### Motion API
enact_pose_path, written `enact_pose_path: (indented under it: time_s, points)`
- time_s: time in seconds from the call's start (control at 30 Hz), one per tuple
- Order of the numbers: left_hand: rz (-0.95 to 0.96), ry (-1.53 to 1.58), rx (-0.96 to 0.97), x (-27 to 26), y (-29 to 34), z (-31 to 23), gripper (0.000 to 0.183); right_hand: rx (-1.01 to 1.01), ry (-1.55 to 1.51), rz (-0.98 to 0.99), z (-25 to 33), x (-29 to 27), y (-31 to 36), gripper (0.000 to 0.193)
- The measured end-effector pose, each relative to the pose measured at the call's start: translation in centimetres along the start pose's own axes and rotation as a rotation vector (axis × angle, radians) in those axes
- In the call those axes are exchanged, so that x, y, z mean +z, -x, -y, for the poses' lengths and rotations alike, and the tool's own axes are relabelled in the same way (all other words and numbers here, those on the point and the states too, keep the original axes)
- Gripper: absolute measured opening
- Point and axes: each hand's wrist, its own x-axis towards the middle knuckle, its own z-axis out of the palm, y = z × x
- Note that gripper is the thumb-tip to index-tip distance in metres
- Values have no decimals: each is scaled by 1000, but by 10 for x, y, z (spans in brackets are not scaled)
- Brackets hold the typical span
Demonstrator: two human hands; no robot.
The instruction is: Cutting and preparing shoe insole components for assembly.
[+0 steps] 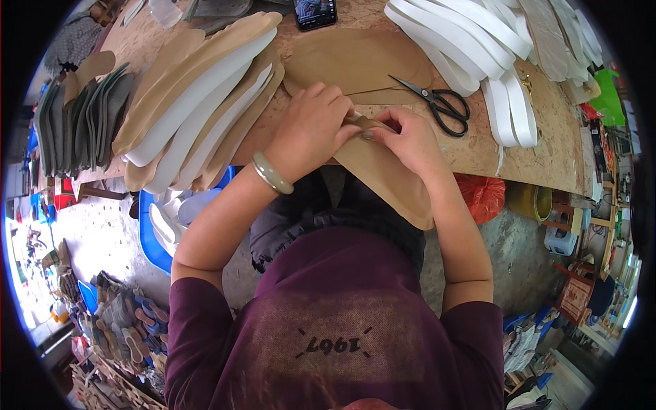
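A phone (315, 14) lies at the top centre, a red plastic bag (482, 198) and yellowish bucket (531, 203) sit right of centre, and a green object (608, 99) shows at the upper right.

The left hand (311, 126) and right hand (412, 140) partly hide the upper end of the tan piece (385, 174). The phone (315, 14) runs off the top edge; the desk (550, 154) covers part of a red bag (481, 199).
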Motion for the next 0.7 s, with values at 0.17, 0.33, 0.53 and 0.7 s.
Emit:
enact_pose_path:
  time_s: [0.17,0.33,0.53,0.7]
  points:
    - [61,-117,90,2,-8,-1,17,-2,9,-1,1,2,0,24]
    - [53,-18,317,4,-4,15,16,37,-8,26,-1,0,-3,26]
    - [19,57,487,5,1,22,18,47,-47,41,-2,-3,-4,25]
    - [-36,5,299,5,1,20,15,12,5,9,2,-2,-1,26]
